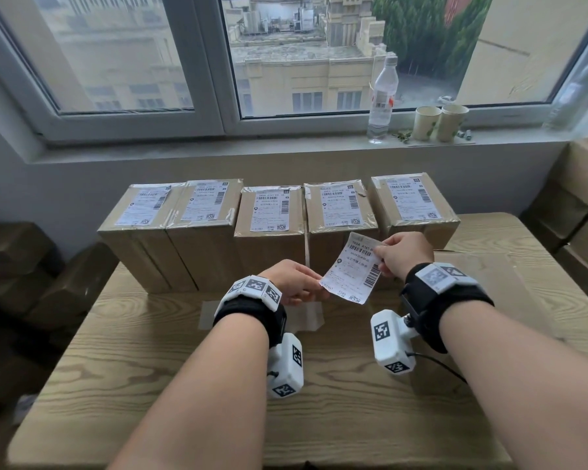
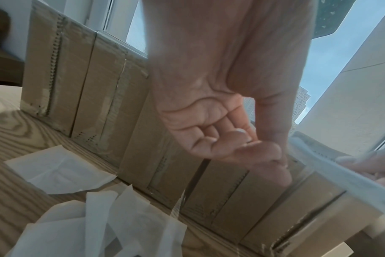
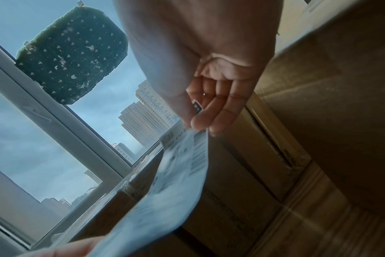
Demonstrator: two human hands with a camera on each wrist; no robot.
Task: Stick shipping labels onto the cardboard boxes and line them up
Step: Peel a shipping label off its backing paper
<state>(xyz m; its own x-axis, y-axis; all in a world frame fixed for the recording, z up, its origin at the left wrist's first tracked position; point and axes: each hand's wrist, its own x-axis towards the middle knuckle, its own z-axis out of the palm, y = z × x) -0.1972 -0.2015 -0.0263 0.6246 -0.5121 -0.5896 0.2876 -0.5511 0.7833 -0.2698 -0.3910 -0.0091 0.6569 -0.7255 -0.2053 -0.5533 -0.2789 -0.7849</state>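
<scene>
Shipping label (image 1: pixel 352 268) held in air above the tabletop's middle, just before the row of labelled cardboard boxes (image 1: pixel 272 228) along the far edge. Pinched at opposite ends by left hand (image 1: pixel 294 283) and right hand (image 1: pixel 403 254). Likely risks: curling onto itself, sticking to fingers, landing crooked or wrinkled.

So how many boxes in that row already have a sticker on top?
5. All stand side by side at the table's far edge: far-left box, second box, middle box, fourth box, far-right box. A sixth label is held in both hands, unstuck.
</scene>
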